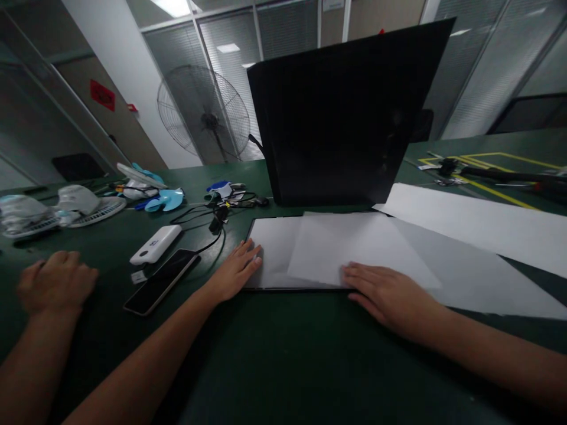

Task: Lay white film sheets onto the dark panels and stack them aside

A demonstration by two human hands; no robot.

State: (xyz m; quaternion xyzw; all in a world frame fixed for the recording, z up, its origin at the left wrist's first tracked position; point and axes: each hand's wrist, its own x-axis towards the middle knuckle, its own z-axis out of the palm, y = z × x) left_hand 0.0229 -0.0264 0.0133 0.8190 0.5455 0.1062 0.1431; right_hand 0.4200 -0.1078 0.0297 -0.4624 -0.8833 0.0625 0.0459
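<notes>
My left hand [234,270] lies with its fingers stretched out at the left edge of a flat, dark-rimmed base [297,289] covered in white. My right hand [390,298] rests flat, its fingertips on the lower edge of a loose white sheet [354,245]. That sheet sits askew over the white surface and runs past its right side. Behind the base a large black panel [349,118] stands up, leaning slightly back; whether the two are joined I cannot tell.
Another person's closed hand [57,283] is at the far left. Near it lie a phone [162,282], a white power bank [156,244] and cables [217,218]. White sheets [478,224] spread to the right. Small fans [153,189] and tools [500,173] stand farther back on the green table [301,360].
</notes>
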